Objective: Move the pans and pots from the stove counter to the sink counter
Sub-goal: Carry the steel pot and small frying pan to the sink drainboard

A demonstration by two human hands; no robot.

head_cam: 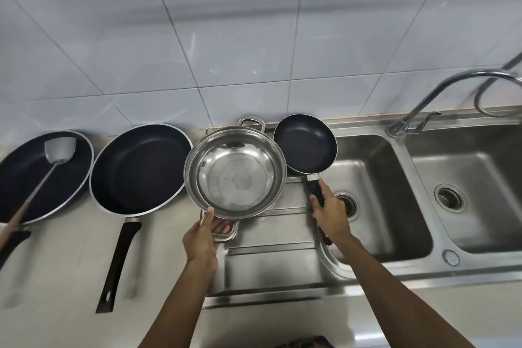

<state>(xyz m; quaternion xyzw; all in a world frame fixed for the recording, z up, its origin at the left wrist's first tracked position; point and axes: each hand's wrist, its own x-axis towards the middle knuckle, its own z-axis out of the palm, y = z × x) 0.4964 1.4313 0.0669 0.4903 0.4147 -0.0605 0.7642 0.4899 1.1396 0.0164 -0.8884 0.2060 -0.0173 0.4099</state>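
A shiny steel pot (pixel 235 172) with two loop handles sits over the ribbed steel drainboard (pixel 271 265); my left hand (pixel 204 237) grips its near handle, thumb on the rim. To its right a small dark frying pan (pixel 305 143) rests at the drainboard's back edge, and my right hand (pixel 330 209) is closed around its black handle. Left of the pot lies a large dark frying pan (pixel 141 167) with a long black handle. At the far left a dark wok-like pan (pixel 42 175) holds a steel spatula (pixel 58 151) with a wooden grip.
A double steel sink (pixel 389 150) lies to the right, with a curved faucet (pixel 440 93) behind the basins. Grey wall tiles rise behind the counter (pixel 65 277). The near counter edge runs along the bottom.
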